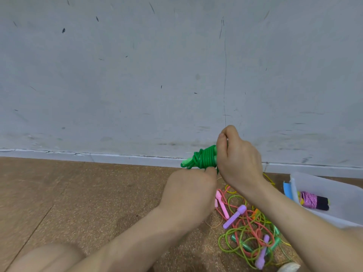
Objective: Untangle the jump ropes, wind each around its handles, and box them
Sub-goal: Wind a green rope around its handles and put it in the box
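A green jump rope (pixel 202 158) is wound in tight coils round its light green handles and is held up in front of the wall. My right hand (pixel 236 154) grips the bundle's right end, fingers curled over it. From below, my left hand (pixel 191 185) pinches the bundle's underside. On the floor to the lower right lies a tangle of ropes (pixel 249 230): yellow-green and salmon cords, pink handles (pixel 223 205) and purple handles (pixel 234 215). A translucent white box (pixel 337 195) at the right holds a pink rope wound round black handles (pixel 313 200).
A grey scuffed wall (pixel 157 75) with a white baseboard (pixel 117 158) stands just behind the hands. The floor (pixel 78 203) is brown cork-like tile. My knee (pixel 45 258) shows at the bottom left. A blue strip (pixel 287 190) leans inside the box's left end.
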